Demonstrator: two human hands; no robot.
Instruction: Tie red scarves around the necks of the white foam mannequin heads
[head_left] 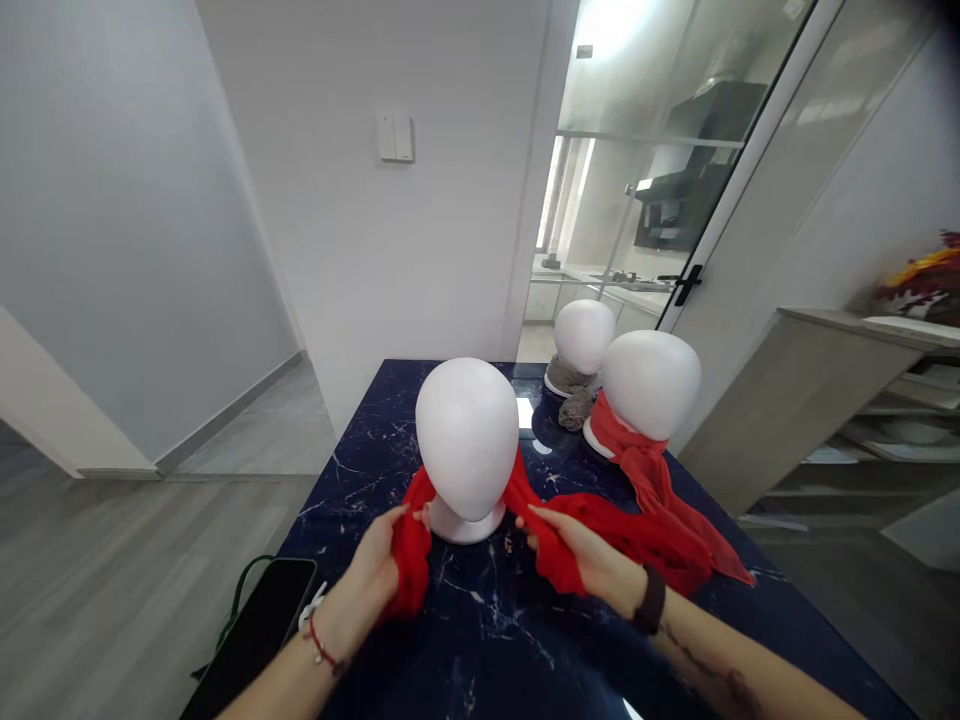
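A white foam mannequin head (466, 430) stands upright on the dark table in front of me. Behind its neck passes a bright red scarf (630, 530), which comes forward on both sides. My left hand (382, 560) is closed round the scarf's left part, beside the neck; a short length hangs below the fingers. On the other side my right hand (570, 550) grips the right part, and a long stretch of the cloth lies on the table beyond it to the right. The stretch behind the neck is hidden by the foam head.
Two more foam heads stand at the back right: one (651, 384) wears a coral scarf (652, 480), the other (585, 336) a grey-brown scarf (576, 408). A phone (262, 620) with a green strap lies at the left edge of the marble-patterned table (487, 640). A shelf unit (840, 400) stands right.
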